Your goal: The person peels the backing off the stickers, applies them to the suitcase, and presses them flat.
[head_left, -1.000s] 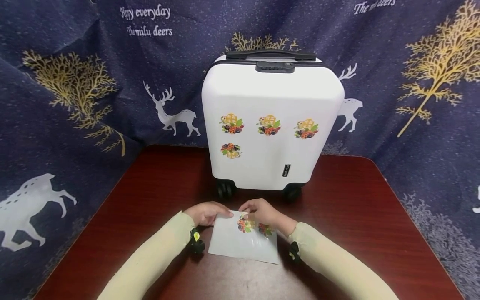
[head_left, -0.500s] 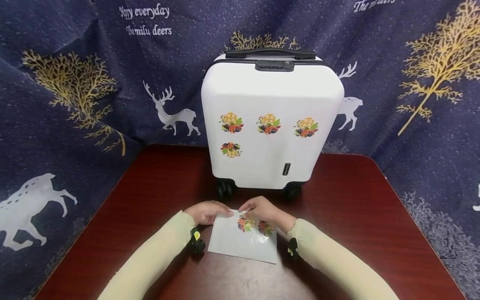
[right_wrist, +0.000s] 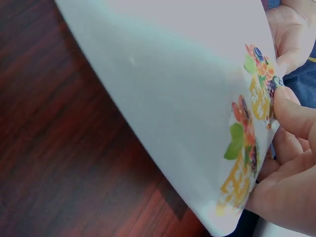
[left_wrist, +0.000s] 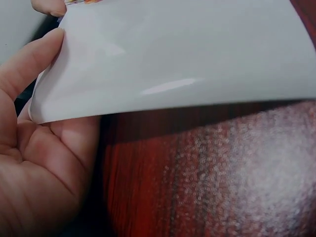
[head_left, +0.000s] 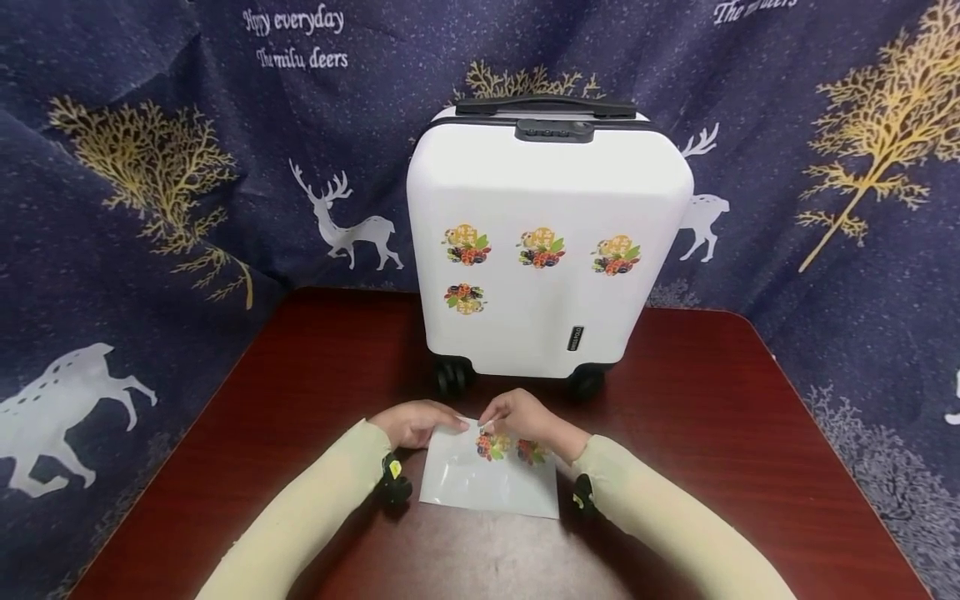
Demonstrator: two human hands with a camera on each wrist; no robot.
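Note:
A white sticker sheet point(head_left: 480, 492) is held over the table, with two fruit-and-berry stickers left on it. One sticker point(head_left: 491, 447) lies beside the right thumb, the other point(head_left: 530, 452) partly under the right hand. My left hand point(head_left: 416, 423) grips the sheet's upper left edge, thumb on top and fingers underneath. With thumb and fingers, my right hand point(head_left: 521, 414) pinches the far edge at the nearer sticker. The right wrist view shows the right thumb point(right_wrist: 294, 113) at that sticker's edge; whether the sticker is lifting cannot be told.
Upright behind the hands stands a white suitcase point(head_left: 517, 321) with black wheels and handle. Three stickers run across its front, and an upside-down sticker point(head_left: 466, 298) sits below the left one. A dark red table point(head_left: 697, 433) extends on both sides, backed by a blue deer-print cloth point(head_left: 337, 125).
The sheet's near edge has tipped up slightly, and the shine on it has shifted left. Both hands keep nearly the same place and hold.

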